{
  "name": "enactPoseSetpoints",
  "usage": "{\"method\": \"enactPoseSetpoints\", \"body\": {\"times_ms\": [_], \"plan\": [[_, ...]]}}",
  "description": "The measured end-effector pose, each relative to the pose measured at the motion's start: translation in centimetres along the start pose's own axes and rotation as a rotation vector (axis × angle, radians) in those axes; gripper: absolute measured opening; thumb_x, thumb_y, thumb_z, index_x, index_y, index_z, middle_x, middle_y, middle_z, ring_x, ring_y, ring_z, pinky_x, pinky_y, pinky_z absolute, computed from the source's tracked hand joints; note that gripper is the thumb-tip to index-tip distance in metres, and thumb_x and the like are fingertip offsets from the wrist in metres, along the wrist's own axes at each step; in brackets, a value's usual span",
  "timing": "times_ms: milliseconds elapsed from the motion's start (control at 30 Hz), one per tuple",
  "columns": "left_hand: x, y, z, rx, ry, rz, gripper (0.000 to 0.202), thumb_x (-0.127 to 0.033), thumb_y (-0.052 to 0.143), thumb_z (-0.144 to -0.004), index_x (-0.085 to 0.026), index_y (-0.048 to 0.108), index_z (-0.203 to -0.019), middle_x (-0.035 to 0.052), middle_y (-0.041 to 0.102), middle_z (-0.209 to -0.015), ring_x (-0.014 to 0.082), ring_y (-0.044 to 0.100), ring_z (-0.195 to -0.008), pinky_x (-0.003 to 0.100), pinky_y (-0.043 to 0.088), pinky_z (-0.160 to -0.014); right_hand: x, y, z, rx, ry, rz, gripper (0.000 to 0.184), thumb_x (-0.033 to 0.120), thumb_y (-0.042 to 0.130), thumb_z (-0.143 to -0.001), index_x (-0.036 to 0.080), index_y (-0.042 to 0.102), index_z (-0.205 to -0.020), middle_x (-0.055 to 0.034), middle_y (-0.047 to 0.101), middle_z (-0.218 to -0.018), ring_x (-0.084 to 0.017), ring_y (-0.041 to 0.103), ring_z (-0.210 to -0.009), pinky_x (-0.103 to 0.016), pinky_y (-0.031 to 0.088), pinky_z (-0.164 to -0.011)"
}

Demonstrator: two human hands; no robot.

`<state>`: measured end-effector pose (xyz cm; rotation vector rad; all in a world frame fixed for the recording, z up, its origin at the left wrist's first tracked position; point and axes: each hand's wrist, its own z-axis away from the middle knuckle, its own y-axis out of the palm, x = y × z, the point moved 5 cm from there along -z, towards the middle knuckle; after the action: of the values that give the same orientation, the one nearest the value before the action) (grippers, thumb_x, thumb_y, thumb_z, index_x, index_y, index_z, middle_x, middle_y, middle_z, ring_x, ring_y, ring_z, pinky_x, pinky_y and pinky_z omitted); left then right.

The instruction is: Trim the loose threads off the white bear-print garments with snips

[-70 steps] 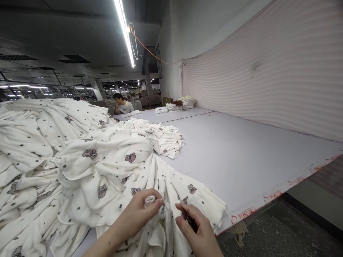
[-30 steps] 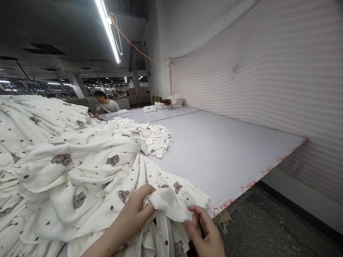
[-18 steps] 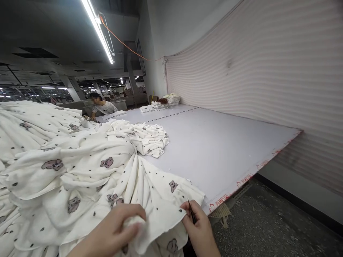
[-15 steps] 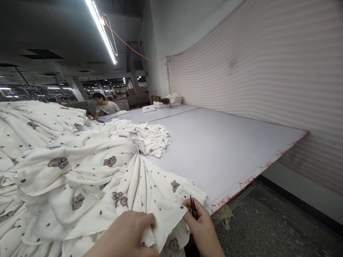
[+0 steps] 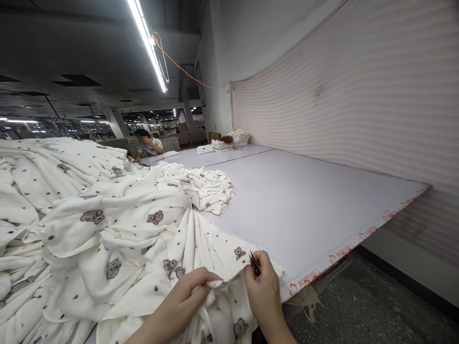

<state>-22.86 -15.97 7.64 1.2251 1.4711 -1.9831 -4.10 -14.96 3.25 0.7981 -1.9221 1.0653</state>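
"Both hands have climbed a little in the frame since half a second ago, the left edging nearer the right. What does my feed give you on the fingers?"

"Left hand (image 5: 188, 296), lower middle: thumb and forefinger pinched together on an edge of the white bear-print cloth (image 5: 210, 246). Right hand (image 5: 263, 282), just to its right, is closed around dark snips (image 5: 255, 265), points upward. I can't tell whether its fingertips grip the cloth edge beside them too."

"And the cloth itself?"

"I see it heaped in folds from the left edge to the lower middle, on the pale table (image 5: 297, 205), its tip showing right of both hands. One printed bear (image 5: 239, 253) sits just left of the snips."

"Anyone else in my view?"

"One co-worker (image 5: 157, 144), left of centre, beyond the heap. Folded stacks (image 5: 239, 138) lie at the table's far end, near the striped sheet (image 5: 351, 105) filling the upper right."
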Motion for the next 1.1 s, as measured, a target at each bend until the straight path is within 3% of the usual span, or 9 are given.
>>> {"method": "enactPoseSetpoints", "body": {"times_ms": [100,167,300,400,533,933,1100], "plan": [[0.3,-0.5,-0.5,0.012,-0.061,0.134,0.025,-0.035,0.043,-0.091,-0.020,0.062,-0.091,0.0005,0.064,-0.091,0.0215,0.058,-0.094,0.027,0.043,-0.084,0.3,0.5,0.2,0.083,0.004,-0.108,0.008,0.027,0.048,-0.082,0.023,0.047,-0.075,0.0037,0.053,-0.067,-0.015,0.051,-0.058,-0.021,0.040,-0.053],[0.6,-0.8,-0.7,-0.008,-0.062,0.196,0.024,-0.036,0.045,-0.091,-0.020,0.062,-0.090,-0.0008,0.062,-0.088,0.0202,0.058,-0.090,0.026,0.043,-0.082,0.5,0.4,0.9,0.117,-0.031,-0.207,0.008,0.031,0.053,-0.082,0.023,0.055,-0.083,0.0013,0.060,-0.076,-0.016,0.058,-0.069,-0.021,0.044,-0.061],[0.8,-0.5,-0.9,-0.026,-0.023,0.157,0.022,-0.033,0.044,-0.092,-0.020,0.062,-0.089,-0.0007,0.064,-0.087,0.0194,0.058,-0.090,0.025,0.042,-0.083,1.2,0.0,2.1,0.263,-0.160,-0.321,0.016,0.031,0.059,-0.080,0.023,0.064,-0.093,-0.0008,0.064,-0.083,-0.017,0.062,-0.078,-0.021,0.047,-0.070],[0.3,-0.3,-0.7,-0.049,0.031,0.065,0.023,-0.031,0.041,-0.092,-0.021,0.062,-0.092,0.0005,0.066,-0.092,0.0199,0.059,-0.093,0.026,0.042,-0.085,1.7,-0.2,2.1,0.361,-0.165,-0.271,0.017,0.032,0.058,-0.082,0.022,0.068,-0.092,-0.0015,0.067,-0.081,-0.017,0.063,-0.077,-0.022,0.046,-0.068],[-0.4,0.0,-0.4,-0.058,0.089,-0.064,0.024,-0.027,0.040,-0.090,-0.022,0.062,-0.095,0.0016,0.067,-0.092,0.0195,0.060,-0.089,0.027,0.044,-0.083,2.4,-0.2,1.7,0.453,-0.153,-0.131,0.019,0.033,0.056,-0.084,0.022,0.069,-0.077,-0.0009,0.066,-0.071,-0.017,0.062,-0.070,-0.022,0.042,-0.061],[-1.0,0.0,0.0,-0.059,0.154,-0.125,0.024,-0.020,0.040,-0.091,-0.024,0.063,-0.098,-0.0002,0.066,-0.091,0.0161,0.061,-0.088,0.023,0.043,-0.079,2.0,-0.7,1.5,0.514,-0.053,-0.182,0.019,0.033,0.056,-0.082,0.021,0.070,-0.078,-0.0017,0.069,-0.074,-0.019,0.064,-0.072,-0.022,0.044,-0.062],[-0.9,0.2,0.1,-0.089,0.226,-0.154,0.025,-0.020,0.040,-0.091,-0.025,0.062,-0.101,0.0014,0.065,-0.091,0.0167,0.061,-0.088,0.024,0.045,-0.079,2.0,-1.1,1.4,0.535,-0.074,-0.171,0.017,0.034,0.059,-0.079,0.021,0.070,-0.079,-0.0015,0.068,-0.075,-0.019,0.062,-0.072,-0.023,0.044,-0.063]]}}
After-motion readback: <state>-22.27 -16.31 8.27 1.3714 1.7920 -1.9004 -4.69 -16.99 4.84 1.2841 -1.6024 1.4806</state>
